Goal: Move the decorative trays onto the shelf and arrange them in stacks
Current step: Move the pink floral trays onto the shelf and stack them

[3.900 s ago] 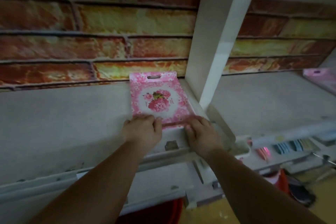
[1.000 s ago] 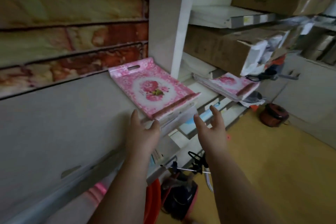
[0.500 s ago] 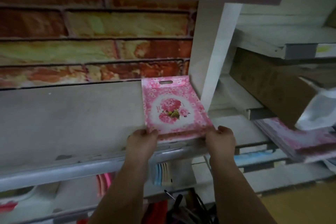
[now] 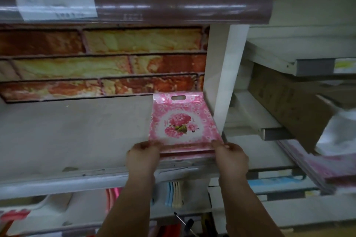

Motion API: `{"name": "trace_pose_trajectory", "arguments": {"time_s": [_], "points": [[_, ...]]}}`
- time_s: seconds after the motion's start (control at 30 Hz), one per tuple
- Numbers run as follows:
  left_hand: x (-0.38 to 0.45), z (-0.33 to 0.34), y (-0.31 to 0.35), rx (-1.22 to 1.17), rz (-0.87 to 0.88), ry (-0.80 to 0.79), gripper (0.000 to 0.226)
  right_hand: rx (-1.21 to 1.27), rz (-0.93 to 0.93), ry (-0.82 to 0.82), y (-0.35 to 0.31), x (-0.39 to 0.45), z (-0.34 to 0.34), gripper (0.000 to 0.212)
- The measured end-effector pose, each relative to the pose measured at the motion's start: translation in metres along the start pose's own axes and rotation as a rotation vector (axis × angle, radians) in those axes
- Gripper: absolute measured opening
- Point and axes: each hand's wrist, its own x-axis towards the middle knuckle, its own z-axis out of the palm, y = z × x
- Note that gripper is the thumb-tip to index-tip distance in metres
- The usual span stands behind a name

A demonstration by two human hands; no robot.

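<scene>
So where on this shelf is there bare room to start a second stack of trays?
The grey shelf is bare left of the pink floral tray stack, from the brick-pattern back wall to the front rail. The right end is crowded: the stack sits close beside the white upright, and the left hand and right hand hold its front corners.

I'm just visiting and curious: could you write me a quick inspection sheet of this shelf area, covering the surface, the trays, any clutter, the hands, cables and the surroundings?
Surface: grey shelf, worn, mostly bare left of the trays.
Job's things: pink floral tray on top of a small stack at the shelf's right end, beside the white upright; more pink trays lie on the lower right shelf, blurred.
Clutter: cardboard box on the right shelves; pastel items under the shelf.
Hands: left hand and right hand grip the stack's near corners.
Cables: nothing seen.
Surroundings: brick-pattern back wall.
</scene>
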Motion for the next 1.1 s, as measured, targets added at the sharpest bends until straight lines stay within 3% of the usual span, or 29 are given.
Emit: {"name": "trace_pose_trajectory", "arguments": {"time_s": [0.07, 0.13, 0.23, 0.33, 0.47, 0.57, 0.63, 0.8, 0.9, 1.03, 1.1], "points": [[0.002, -0.004, 0.005, -0.185, -0.038, -0.021, 0.023, 0.136, 0.028, -0.017, -0.017, -0.008, -0.004, 0.051], [0.003, -0.009, 0.011, -0.316, -0.069, -0.061, 0.025, 0.313, 0.089, -0.065, -0.027, -0.010, -0.005, 0.039], [0.006, -0.014, 0.024, -0.447, -0.071, -0.102, 0.028, 0.395, 0.092, -0.088, -0.037, -0.014, -0.007, 0.043], [0.002, -0.019, 0.038, -0.564, -0.124, -0.265, 0.020, 0.482, 0.091, -0.114, -0.045, -0.013, -0.009, 0.041], [0.001, -0.018, 0.034, -0.838, -0.234, -0.437, 0.026, 0.854, 0.254, -0.330, -0.051, -0.013, -0.010, 0.018], [0.003, -0.016, 0.022, -0.863, -0.222, -0.457, 0.024, 1.046, 0.303, -0.407, -0.039, -0.007, -0.007, 0.039], [0.006, -0.017, 0.015, -0.876, -0.216, -0.466, 0.023, 1.094, 0.309, -0.426, -0.034, -0.009, -0.009, 0.041], [0.002, -0.019, 0.007, -0.901, -0.157, -0.474, 0.049, 1.155, 0.336, -0.440, -0.025, -0.014, -0.010, 0.022], [-0.002, -0.020, -0.006, -0.917, -0.087, -0.507, 0.049, 1.186, 0.341, -0.460, -0.013, -0.013, -0.009, 0.018], [-0.004, -0.028, -0.027, -0.967, 0.007, -0.551, 0.058, 1.233, 0.309, -0.529, 0.002, -0.010, -0.005, 0.048], [-0.010, -0.032, -0.032, -0.986, 0.042, -0.548, 0.052, 1.250, 0.282, -0.583, 0.006, -0.015, -0.001, 0.049]]}}
